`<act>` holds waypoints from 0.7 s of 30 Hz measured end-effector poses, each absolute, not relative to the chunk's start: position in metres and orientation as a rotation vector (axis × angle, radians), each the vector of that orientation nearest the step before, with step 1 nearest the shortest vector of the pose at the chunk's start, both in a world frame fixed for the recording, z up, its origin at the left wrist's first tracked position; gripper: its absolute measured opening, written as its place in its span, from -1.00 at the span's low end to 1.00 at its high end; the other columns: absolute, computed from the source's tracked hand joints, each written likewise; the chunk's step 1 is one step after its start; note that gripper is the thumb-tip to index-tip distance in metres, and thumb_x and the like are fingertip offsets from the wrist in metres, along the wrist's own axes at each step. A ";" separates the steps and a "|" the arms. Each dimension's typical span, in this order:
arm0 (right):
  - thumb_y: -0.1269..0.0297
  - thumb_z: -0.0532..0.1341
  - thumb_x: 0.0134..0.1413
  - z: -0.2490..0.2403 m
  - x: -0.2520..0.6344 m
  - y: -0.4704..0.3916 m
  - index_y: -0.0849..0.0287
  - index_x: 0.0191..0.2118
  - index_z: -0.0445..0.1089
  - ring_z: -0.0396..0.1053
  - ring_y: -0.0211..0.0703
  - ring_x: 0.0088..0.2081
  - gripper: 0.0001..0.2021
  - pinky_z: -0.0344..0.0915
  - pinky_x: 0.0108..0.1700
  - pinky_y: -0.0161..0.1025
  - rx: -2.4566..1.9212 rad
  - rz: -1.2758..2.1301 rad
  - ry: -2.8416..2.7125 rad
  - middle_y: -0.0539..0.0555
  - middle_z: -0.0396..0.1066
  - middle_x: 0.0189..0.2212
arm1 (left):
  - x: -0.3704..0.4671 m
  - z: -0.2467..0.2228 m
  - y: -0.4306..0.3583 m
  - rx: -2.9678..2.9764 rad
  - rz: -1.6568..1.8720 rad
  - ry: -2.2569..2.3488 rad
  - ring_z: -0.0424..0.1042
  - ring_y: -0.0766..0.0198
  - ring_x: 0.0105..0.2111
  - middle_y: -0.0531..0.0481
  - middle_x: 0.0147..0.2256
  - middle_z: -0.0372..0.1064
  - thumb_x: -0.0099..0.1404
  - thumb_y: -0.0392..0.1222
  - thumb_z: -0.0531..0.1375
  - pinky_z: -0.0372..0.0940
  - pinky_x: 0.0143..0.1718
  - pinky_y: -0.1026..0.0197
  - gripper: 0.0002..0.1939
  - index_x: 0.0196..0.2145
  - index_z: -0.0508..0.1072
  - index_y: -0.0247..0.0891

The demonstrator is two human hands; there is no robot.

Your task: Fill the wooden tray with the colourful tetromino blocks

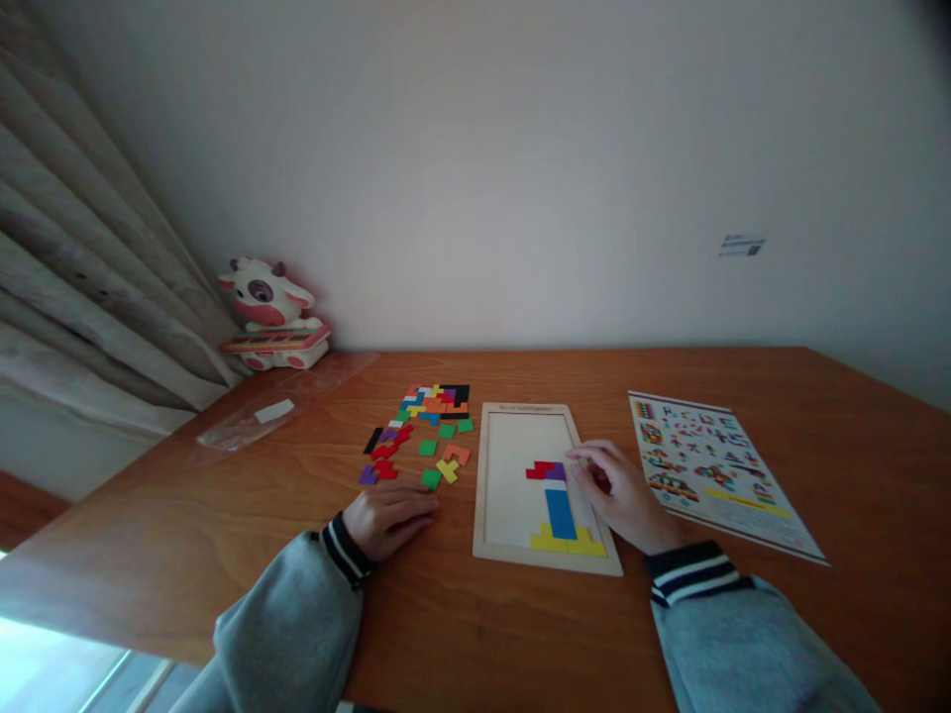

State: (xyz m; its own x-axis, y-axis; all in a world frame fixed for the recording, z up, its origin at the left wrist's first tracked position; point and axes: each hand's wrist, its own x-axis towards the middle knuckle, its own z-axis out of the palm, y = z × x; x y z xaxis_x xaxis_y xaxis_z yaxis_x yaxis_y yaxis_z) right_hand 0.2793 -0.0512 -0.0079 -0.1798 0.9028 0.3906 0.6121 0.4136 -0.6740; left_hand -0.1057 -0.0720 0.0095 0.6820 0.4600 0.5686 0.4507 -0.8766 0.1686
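Note:
My left hand (pixel 390 520) lies palm down on the table with its fingers stretched out, just below the loose puzzle pieces. Closest to its fingertips is a green square piece (pixel 431 479). My right hand (pixel 616 490) rests over the right edge of a wooden puzzle tray (pixel 481 495). Its thumb and forefinger are curled close together beside a purple piece (pixel 557 472); anything between them is hidden. Inside the tray, a red piece (pixel 536 469) adjoins the purple one, with a white piece (pixel 555 484), a blue piece (pixel 561 515) and yellow pieces (pixel 569 540) below.
Several coloured pieces (pixel 384 452) are scattered left of the tray, behind them a packed block of pieces (pixel 437 398). A printed pattern sheet (pixel 713 465) lies at the right. Clear plastic wrapping (pixel 238 426) and a cow-shaped toy piano (pixel 274 317) sit at the left, near the curtain.

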 end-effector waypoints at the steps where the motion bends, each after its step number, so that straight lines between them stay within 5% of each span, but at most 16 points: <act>1: 0.13 0.09 0.29 -0.007 0.279 -0.051 0.10 -0.08 0.40 0.38 -0.11 -0.26 -0.75 0.39 -0.18 -0.08 -1.286 0.467 -1.900 0.15 0.35 -0.09 | -0.108 0.008 -0.074 2.831 0.964 0.791 0.54 0.18 -0.12 -0.13 -0.17 0.56 0.34 -0.26 0.21 0.47 -0.08 0.17 -0.71 0.02 0.47 -0.21; 15: 0.19 0.08 0.29 0.005 0.271 -0.056 0.12 -0.12 0.41 0.37 -0.13 -0.28 -0.79 0.36 -0.26 -0.15 -1.215 0.417 -1.903 0.13 0.38 -0.16 | -0.090 0.004 -0.072 2.292 0.883 0.955 0.53 0.15 -0.13 -0.14 -0.11 0.53 0.14 -0.11 0.40 0.47 -0.11 0.13 -0.60 -0.06 0.51 -0.23; 21: 0.24 0.07 0.29 0.012 0.265 -0.061 0.11 -0.13 0.40 0.39 -0.14 -0.27 -0.81 0.37 -0.17 -0.12 -1.194 0.398 -1.946 0.12 0.39 -0.15 | -0.068 0.013 -0.071 2.141 1.028 0.919 0.54 0.20 -0.23 -0.14 -0.26 0.54 0.16 -0.18 0.39 0.48 -0.14 0.13 -0.86 -0.36 0.55 -0.29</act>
